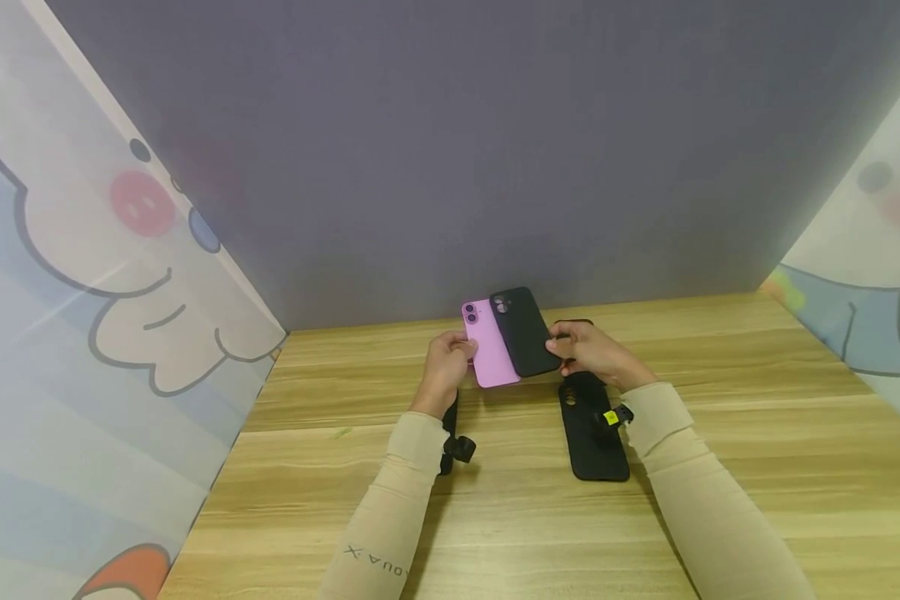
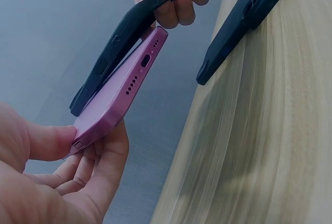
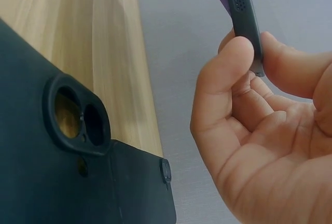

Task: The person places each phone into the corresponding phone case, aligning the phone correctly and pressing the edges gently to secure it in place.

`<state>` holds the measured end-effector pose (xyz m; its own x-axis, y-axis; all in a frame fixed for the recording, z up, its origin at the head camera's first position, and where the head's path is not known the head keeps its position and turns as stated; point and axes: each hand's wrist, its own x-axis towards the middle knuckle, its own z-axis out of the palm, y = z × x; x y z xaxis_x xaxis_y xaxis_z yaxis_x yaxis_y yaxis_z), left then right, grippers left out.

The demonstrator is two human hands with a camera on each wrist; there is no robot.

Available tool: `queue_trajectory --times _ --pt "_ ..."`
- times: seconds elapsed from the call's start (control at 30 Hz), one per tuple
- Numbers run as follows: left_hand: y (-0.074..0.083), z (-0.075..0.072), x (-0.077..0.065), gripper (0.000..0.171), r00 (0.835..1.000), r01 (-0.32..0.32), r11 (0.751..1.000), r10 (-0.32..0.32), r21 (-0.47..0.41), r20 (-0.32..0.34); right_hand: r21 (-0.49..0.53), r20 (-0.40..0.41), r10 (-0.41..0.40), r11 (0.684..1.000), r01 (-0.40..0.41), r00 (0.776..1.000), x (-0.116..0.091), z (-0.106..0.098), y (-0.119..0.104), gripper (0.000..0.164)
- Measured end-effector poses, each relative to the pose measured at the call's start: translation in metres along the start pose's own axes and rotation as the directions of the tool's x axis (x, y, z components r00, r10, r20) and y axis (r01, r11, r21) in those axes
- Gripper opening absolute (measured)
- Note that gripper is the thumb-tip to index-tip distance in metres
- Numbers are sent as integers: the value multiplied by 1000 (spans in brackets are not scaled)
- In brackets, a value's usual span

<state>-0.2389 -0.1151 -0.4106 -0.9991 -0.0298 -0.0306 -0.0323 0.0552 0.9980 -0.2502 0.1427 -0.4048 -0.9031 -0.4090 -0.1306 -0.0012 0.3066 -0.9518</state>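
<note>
1. Panel [image 1: 495, 167]: grey, upright, across 12 o'clock.
2. Table [image 1: 510, 517]: wood-grained, beneath both arms, reaching from 6 o'clock to the foot of the panel.
3. Left hand [image 1: 446, 367]: grasping the phone [image 1: 490, 350], thumb on the back face, fingers underneath, at the long edge facing 9 o'clock.
4. Right hand [image 1: 592, 350]: grasping the raised case [image 1: 527, 335] between thumb and fingers, close to the corner at 4 o'clock.
5. Near case: [image 1: 596, 450] black, flat on the table, at 6 o'clock from the right hand.
6. Far case [image 3: 142, 187]: black, partly hidden by the right hand, just beyond the near case; cannot tell whether touching.
7. Raised case: black, outer face up, long axis about 11 to 5; at 9 o'clock from the right hand, the nearer of the two. Between 2 and 3 o'clock from the phone, overlapping its edge from above; cannot tell whether touching.
8. Phone: pink, back up, lifted off the table, long axis close to 11 to 5, nearly parallel with the raised case; at 3 o'clock from the left hand, the nearer.
9. Black item [image 1: 452, 417]: mostly hidden under the left wrist; kind unclear.
10. Lens holes [image 1: 500, 303] and lenses [image 1: 471, 310]: both at the 11 o'clock end; apparently matched in direction, offset sideways.
</note>
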Motion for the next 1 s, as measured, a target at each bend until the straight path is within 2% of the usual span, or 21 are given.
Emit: queue_trajectory --times 0.43,1.0 --pt "-1 1 1 25 1000 -7 1000 8 -15 15 -33 12 19 999 -19 1000 -1 4 -3 43" --pt "1 2 -3 22 999 7 1000 -6 -28 41 -46 42 16 999 -14 999 1 10 0 45"
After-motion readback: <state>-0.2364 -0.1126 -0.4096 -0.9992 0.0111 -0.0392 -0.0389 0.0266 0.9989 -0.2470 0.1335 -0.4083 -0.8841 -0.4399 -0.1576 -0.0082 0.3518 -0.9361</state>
